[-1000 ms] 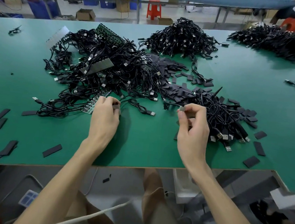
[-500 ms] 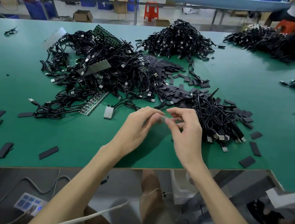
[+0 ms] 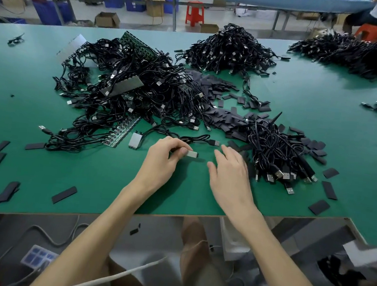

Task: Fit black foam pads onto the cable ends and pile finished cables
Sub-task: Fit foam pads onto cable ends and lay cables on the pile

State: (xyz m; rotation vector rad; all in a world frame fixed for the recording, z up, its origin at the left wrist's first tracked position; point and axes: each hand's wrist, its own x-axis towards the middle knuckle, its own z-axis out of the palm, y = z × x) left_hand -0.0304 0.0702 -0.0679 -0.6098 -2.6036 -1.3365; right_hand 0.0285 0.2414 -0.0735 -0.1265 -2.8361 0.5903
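Left hand (image 3: 164, 161) pinched a cable end (image 3: 192, 154); right hand (image 3: 231, 174) slack.
From my remote seat I saw the pale end held low over the table (image 3: 83, 177), near the middle of its front edge. The right hand's fingers were spread and loose, holding nothing, just beside the cable pile (image 3: 276, 151) toward the front right corner. Foam pads (image 3: 215, 91) lay scattered farther back.

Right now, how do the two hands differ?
The left hand pinches a small grey part; the right hand holds nothing. The left is curled; the right lies flat, pointing toward the cable pile. Both are over the green table.
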